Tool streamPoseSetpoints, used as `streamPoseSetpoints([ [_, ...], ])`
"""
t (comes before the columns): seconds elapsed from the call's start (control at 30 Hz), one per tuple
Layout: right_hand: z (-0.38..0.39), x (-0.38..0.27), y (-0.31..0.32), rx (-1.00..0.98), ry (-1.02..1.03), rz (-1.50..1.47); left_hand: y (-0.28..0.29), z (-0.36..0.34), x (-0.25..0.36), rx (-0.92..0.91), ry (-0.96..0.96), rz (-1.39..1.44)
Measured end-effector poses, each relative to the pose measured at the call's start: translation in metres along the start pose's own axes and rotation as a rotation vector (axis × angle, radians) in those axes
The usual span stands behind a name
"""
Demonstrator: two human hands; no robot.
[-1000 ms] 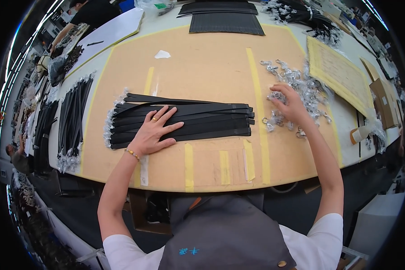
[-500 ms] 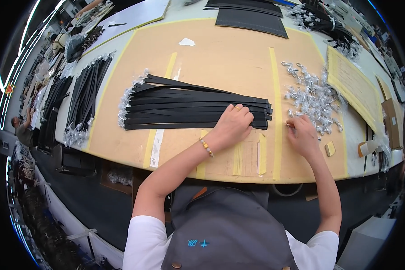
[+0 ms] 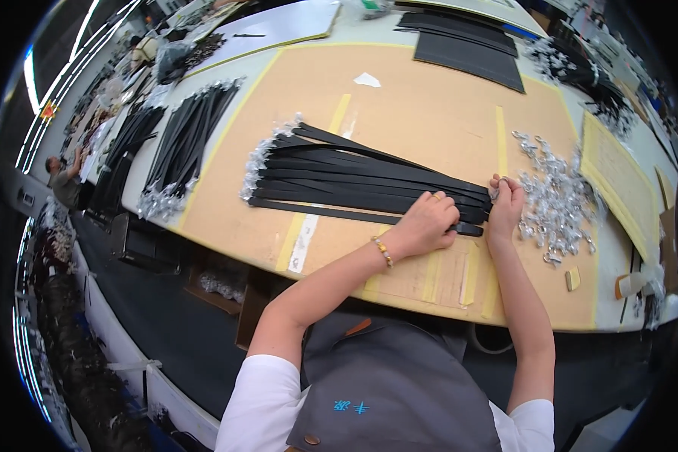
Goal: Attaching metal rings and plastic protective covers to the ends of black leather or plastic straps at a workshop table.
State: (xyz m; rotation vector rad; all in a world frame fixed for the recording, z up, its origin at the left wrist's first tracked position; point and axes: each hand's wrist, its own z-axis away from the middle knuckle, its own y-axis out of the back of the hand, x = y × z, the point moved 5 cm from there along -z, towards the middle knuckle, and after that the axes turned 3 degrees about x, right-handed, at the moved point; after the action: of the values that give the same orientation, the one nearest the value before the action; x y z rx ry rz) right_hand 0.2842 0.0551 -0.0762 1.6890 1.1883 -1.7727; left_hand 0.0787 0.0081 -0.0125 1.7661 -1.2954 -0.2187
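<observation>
A fan of long black straps (image 3: 354, 177) lies in front of me, with plastic-wrapped metal fittings (image 3: 260, 162) bunched at the left ends. Over the right part of the straps, my left hand (image 3: 427, 224) is closed, its curled fingers on the nearest strap ends. My right hand (image 3: 507, 209) is right at the strap tips, with thumb and fingers pinched around a small silvery metal piece, mostly hidden by the fingers. Just right of that hand spreads a pile of silver metal hooks (image 3: 554, 200), many wrapped in clear plastic.
More black straps (image 3: 196, 128) lie at the left. Dark flat panels (image 3: 467, 60) lie at the far edge, and bundled straps (image 3: 580, 75) at the far right. A yellow-edged board (image 3: 618, 181), a small yellow block (image 3: 573, 279) and a white bottle (image 3: 631, 285) are at the right.
My right hand has moved left from the edge of the hook pile to the strap tips. My left hand stays at the straps' right part. The whole view has shifted and tilted.
</observation>
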Motion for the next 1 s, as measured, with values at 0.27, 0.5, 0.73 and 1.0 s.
streamPoseSetpoints([
  [0.27,0.011,0.016,-0.059,-0.094,-0.019,-0.087,0.030,0.013,-0.033,-0.032,0.092,0.048],
  [0.5,0.004,-0.021,-0.066,-0.236,-0.033,-0.226,0.065,0.010,-0.057,0.012,0.417,0.290],
  [0.73,0.042,-0.057,-0.040,-0.666,-0.405,-0.251,0.059,-0.017,-0.035,0.086,0.467,0.614],
  [1.0,0.047,-0.049,-0.030,-0.667,-0.445,-0.452,0.043,-0.022,-0.028,0.019,0.476,0.714],
])
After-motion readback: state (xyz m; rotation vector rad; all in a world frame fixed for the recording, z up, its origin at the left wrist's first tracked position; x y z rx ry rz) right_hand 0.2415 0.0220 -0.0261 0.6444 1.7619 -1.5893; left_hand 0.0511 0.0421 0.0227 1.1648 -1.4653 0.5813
